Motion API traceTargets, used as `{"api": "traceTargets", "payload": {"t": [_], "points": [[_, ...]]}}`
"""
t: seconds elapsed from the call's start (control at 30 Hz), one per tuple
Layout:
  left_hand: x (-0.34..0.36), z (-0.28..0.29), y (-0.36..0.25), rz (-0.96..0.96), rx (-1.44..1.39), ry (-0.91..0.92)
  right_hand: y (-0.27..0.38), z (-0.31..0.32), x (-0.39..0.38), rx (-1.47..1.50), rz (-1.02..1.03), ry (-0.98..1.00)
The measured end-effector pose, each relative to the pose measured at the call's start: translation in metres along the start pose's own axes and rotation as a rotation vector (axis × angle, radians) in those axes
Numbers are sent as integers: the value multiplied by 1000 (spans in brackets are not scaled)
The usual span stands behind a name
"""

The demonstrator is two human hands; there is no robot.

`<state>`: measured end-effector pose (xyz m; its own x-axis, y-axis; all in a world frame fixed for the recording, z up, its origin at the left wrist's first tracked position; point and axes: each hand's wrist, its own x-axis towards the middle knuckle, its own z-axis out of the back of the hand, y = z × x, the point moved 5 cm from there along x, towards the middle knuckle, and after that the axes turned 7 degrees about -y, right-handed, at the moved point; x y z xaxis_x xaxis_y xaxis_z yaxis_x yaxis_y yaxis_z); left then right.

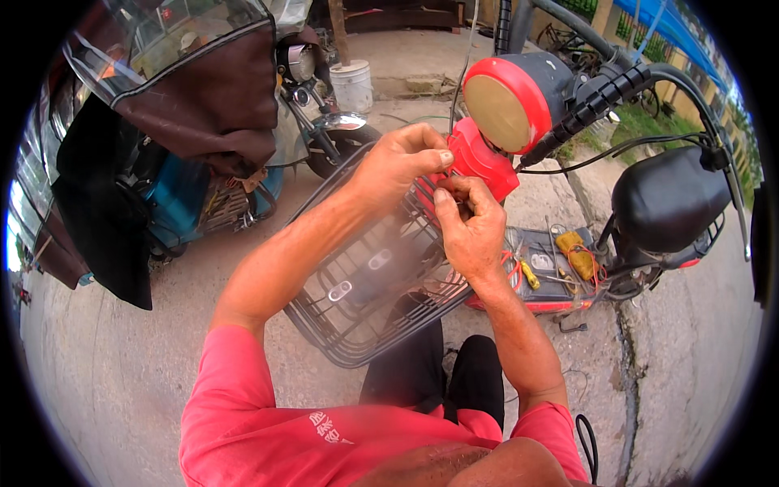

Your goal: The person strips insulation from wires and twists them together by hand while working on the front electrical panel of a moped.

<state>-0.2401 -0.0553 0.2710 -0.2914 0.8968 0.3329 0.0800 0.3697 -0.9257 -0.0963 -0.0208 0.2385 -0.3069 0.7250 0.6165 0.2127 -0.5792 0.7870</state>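
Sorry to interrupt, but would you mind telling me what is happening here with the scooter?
A person in a pink shirt is working with both bare hands at the front of a red electric scooter, just above its black wire basket. The left hand pinches something small at the red front panel below the round headlight, and the right hand grips close beside it; what they hold is too small to tell. Tools and wires lie on the scooter's footboard. A covered vehicle is parked on the left.
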Motion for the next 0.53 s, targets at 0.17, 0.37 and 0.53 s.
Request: {"api": "traceTargets", "payload": {"t": [0.17, 0.37, 0.53], "points": [[-1, 0, -2, -17, -28, -16, 2, 0, -1, 50, -26, -23], [0, 2, 0, 6, -4, 3, 3, 0, 0, 25, -5, -3], [-1, -1, 5, 44, -58, 34, 5, 0, -2, -4, -31, 35]]}}
